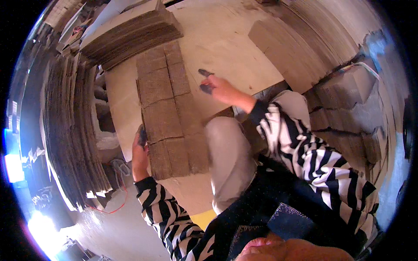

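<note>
A long brown cardboard block [163, 108], split by seams into several sections, lies lengthwise in front of me on a pale board. My left hand [140, 150] rests against the near left side of this block, fingers stretched along it and dark covers on the fingertips. To the right of the block, my right hand [216, 87] hovers over the pale board [226, 48]. Its thumb and forefinger, both with dark covers, are spread apart with nothing between them. Some fingers of each hand are hidden.
Flat cardboard sheets form a tall stack [135, 32] beyond the block. More cardboard stacks stand at the left [72, 130] and far right [296, 56]. Brown bundles [344, 117] sit beside my right arm. A thin red cord [119, 206] trails over the floor at left.
</note>
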